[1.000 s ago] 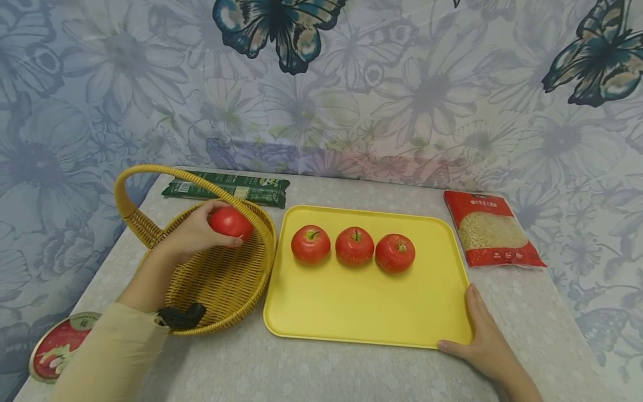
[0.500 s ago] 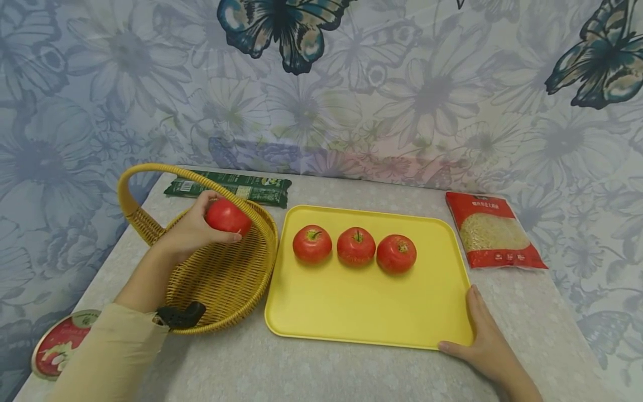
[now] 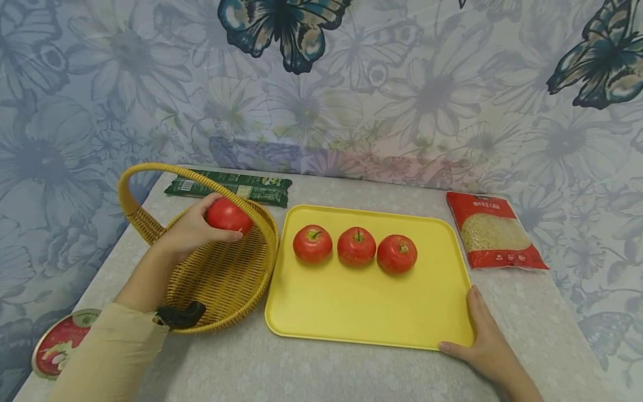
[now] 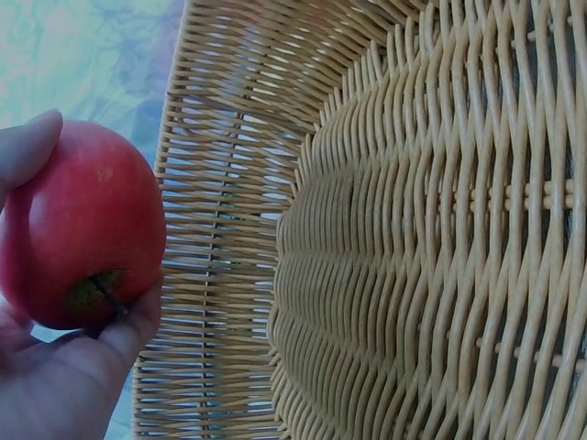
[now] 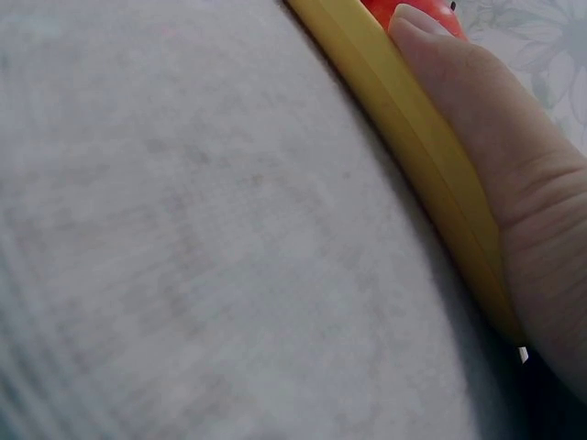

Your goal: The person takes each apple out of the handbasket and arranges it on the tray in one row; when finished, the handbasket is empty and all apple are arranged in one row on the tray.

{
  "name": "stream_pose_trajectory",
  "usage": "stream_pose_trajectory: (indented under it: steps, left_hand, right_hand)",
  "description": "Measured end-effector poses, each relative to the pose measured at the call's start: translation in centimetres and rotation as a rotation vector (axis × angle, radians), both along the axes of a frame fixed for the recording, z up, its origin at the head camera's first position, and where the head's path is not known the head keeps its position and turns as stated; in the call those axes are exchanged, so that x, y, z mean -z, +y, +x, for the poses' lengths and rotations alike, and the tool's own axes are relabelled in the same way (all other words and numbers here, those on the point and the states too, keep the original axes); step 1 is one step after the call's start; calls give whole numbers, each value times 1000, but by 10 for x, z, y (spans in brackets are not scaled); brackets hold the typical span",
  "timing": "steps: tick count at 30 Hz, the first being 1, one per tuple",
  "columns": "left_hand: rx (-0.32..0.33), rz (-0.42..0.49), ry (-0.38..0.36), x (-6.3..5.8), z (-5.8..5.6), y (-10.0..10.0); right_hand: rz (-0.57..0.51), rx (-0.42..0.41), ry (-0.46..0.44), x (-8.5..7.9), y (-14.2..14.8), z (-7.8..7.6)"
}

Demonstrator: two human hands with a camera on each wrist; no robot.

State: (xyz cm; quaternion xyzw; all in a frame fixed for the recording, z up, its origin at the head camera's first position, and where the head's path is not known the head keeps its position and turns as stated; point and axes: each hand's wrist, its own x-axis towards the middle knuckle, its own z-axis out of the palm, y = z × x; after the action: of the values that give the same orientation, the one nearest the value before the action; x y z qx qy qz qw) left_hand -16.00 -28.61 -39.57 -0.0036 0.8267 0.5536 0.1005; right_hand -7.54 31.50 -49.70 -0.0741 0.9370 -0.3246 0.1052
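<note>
My left hand [image 3: 193, 230] reaches under the handle of the yellow wicker basket [image 3: 221, 293] and grips a red apple [image 3: 228, 216] between thumb and fingers. The left wrist view shows this apple [image 4: 92, 215] with its stem tilted downward, beside the woven wall. Three more apples stand in a row on the yellow tray [image 3: 361, 312]: a left one [image 3: 312, 244], a middle one [image 3: 356, 246] and a right one [image 3: 397, 254]. My right hand [image 3: 484, 340] rests at the tray's near right corner, fingers straight along the side, thumb on the front rim.
Behind the basket lies a long green packet [image 3: 241, 187]. A red pasta bag [image 3: 494, 230] is to the right of the tray. At the front left, a round red lid-like item [image 3: 57, 346] is partly covered by the left sleeve [image 3: 113, 352]. Patterned cloth hangs behind the table.
My left hand has raised the apple slightly and shifted a little toward the back, then held nearly still. The right hand stays at the tray corner.
</note>
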Motion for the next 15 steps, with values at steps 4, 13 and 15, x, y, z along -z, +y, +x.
stream_pose_trajectory:
  steps: [4, 13, 15]
  left_hand:
    - [-3, 22, -3, -1, 0, 1]
    - [-21, -42, -5, -1, 1, 0]
    - [-23, -57, -7, -2, 1, 1]
  right_hand:
    - [0, -2, 1, 0, 1, 0]
    - [-9, -3, 1, -1, 0, 0]
    - [-10, -3, 7, -1, 0, 0]
